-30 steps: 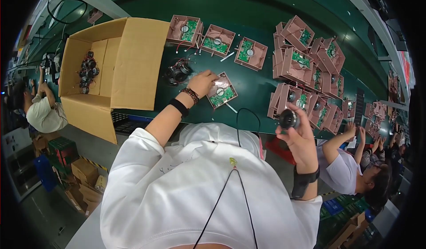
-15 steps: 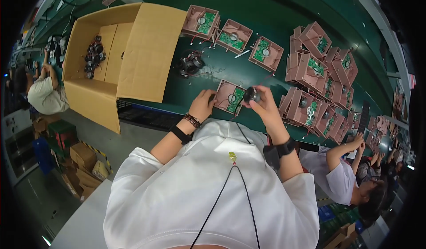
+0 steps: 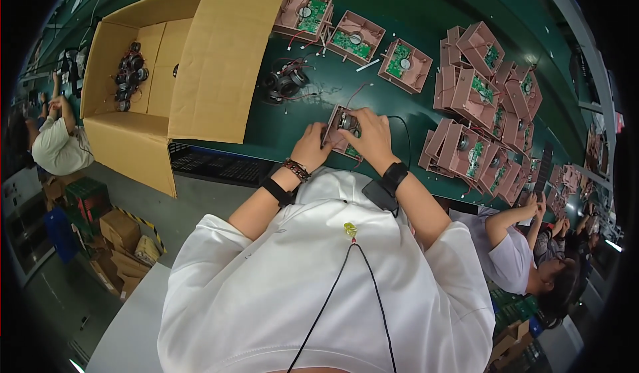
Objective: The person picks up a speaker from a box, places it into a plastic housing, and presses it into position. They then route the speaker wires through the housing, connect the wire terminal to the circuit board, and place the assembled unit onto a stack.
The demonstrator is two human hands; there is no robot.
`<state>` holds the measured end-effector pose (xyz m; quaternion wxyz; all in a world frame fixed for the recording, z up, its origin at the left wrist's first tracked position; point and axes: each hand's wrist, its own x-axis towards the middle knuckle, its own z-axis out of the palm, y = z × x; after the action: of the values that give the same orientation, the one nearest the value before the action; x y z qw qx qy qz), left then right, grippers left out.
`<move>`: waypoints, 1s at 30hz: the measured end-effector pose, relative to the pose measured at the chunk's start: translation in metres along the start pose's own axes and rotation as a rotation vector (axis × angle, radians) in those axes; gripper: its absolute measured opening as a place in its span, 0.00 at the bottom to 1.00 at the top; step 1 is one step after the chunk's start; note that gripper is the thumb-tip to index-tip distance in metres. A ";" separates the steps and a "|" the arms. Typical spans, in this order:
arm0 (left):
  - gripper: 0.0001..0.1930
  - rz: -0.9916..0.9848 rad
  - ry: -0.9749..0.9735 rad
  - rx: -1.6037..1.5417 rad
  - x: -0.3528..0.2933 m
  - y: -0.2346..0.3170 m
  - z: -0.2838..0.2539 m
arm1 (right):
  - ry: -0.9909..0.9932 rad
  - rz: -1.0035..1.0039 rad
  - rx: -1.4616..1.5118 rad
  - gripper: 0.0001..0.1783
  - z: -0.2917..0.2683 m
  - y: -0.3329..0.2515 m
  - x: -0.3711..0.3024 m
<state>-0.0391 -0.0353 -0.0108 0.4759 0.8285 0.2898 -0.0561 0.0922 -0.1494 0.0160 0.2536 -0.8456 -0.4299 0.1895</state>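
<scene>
here on the bench (image 3: 279, 130), right of the cardboard box (image 3: 218, 67), the right hand (image 3: 371, 133) grips a dark speaker (image 3: 345, 121) inside a pink case (image 3: 339, 144), its box-side wall held by the half-curled left hand (image 3: 311, 148); seating seems under way, calling next for careful alignment.

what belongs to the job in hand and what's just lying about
Apparently in use:
pink rectangular plastic case, at left hand
round black speaker, at right hand
black speakers in tan cardboard box

Apparently lying about:
brown cardboard cartons, lower left
thin white strip
</scene>
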 end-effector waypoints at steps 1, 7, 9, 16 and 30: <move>0.21 -0.003 -0.011 -0.008 0.000 0.000 0.000 | 0.047 -0.017 -0.003 0.24 0.002 0.003 -0.001; 0.20 0.023 -0.043 0.010 -0.001 -0.003 -0.001 | 0.176 -0.061 -0.047 0.21 0.016 0.009 -0.004; 0.19 0.021 -0.048 0.035 -0.001 -0.002 -0.002 | 0.180 -0.044 -0.045 0.22 0.021 0.010 -0.006; 0.19 0.051 -0.072 0.046 0.005 -0.012 -0.003 | 0.184 0.001 -0.052 0.21 0.026 0.012 -0.004; 0.18 0.101 -0.086 0.113 0.013 -0.004 -0.011 | 0.123 -0.006 -0.218 0.20 0.017 0.001 0.006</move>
<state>-0.0330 -0.0188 -0.0125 0.4426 0.8644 0.2234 -0.0841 0.0868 -0.1403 0.0009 0.1865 -0.8769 -0.4341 0.0888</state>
